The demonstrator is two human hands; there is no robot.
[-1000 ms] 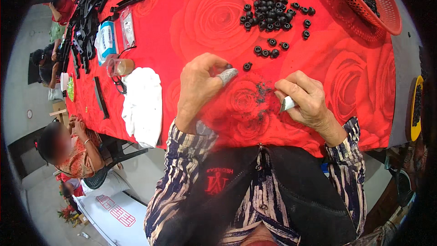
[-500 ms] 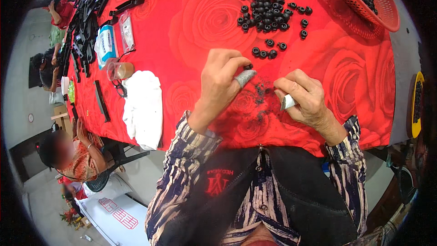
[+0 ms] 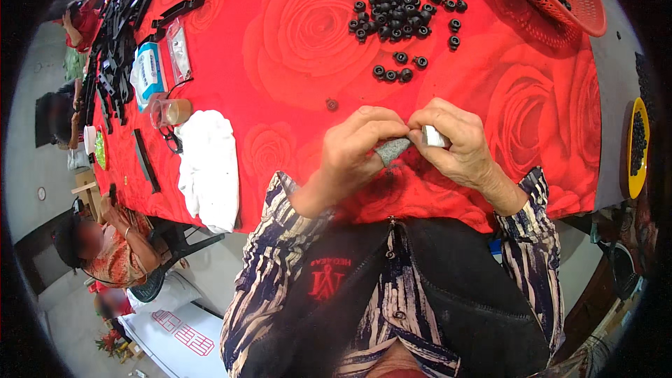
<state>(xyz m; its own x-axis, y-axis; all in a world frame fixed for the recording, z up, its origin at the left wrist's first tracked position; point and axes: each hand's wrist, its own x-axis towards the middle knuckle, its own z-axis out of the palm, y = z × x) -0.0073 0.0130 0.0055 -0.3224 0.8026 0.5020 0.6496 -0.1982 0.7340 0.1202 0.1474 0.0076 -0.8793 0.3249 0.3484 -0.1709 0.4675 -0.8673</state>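
Note:
My left hand [image 3: 357, 154] and my right hand [image 3: 455, 143] meet fingertip to fingertip over the near part of the red cloth, both closed in a pinch. Whatever lies between the fingertips is hidden. A grey speckled wrap [image 3: 392, 151] covers my left thumb. At my right thumb shows a flat white piece [image 3: 435, 137], perhaps a wrap. Just beyond my left hand a single small dark round part [image 3: 332, 104] lies on the cloth. Farther off is a pile of black, round, knob-like parts [image 3: 395, 10] with holes, and a smaller cluster [image 3: 392, 74] sits nearer me.
A red plastic basket [image 3: 593, 17] of black parts stands far right, and a yellow tray [image 3: 635, 185] beyond the table's right edge. To the left are a white cloth [image 3: 210, 168], a cup [image 3: 171, 112], a tissue pack [image 3: 148, 73] and long black pieces [image 3: 115, 63]. Other people sit along the left side.
My hands have come together from apart. The black part seen in my left fingers is out of sight there, and a small dark part now lies beyond that hand. The whole view shifted slightly.

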